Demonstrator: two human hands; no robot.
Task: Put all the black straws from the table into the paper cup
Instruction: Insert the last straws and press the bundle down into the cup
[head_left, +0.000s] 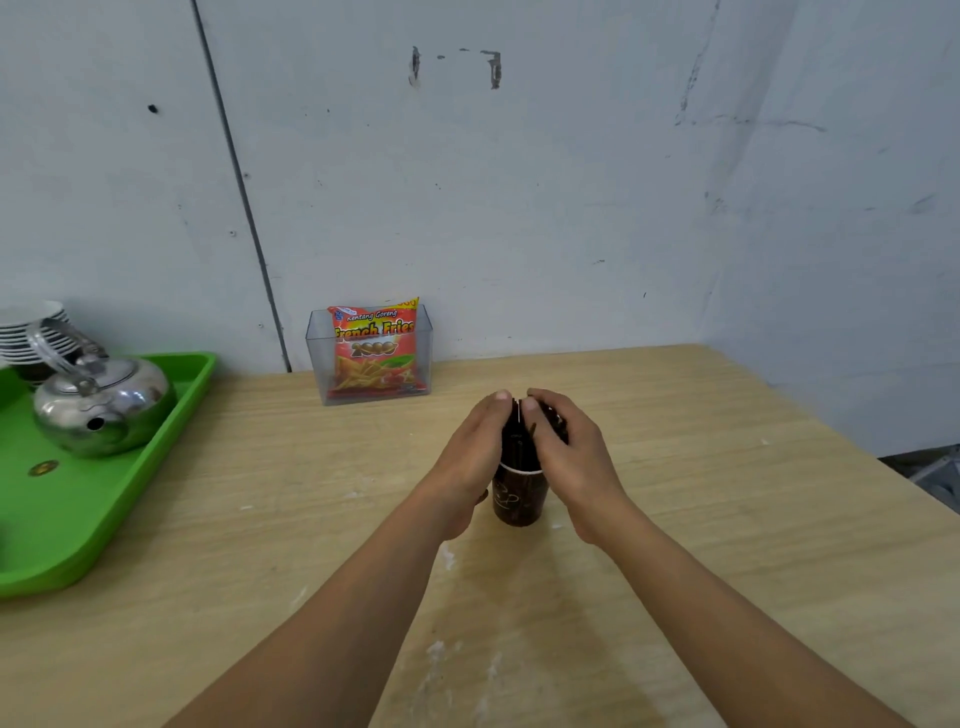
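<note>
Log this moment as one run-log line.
left hand: presses bundle of thin black plastic straws | right hand: curled round bundle | straws: upright in dark brown paper cup | cup: on light wooden table

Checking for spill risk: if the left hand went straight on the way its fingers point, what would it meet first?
Probably the black straws standing in the paper cup; the left hand angles toward them, with the right hand just beyond. Depth is unclear.

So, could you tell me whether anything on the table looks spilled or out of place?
Nothing spilled. The paper cup stands upright, black straws in it between the left hand and right hand. Only whitish smears mark the wooden table.
</note>
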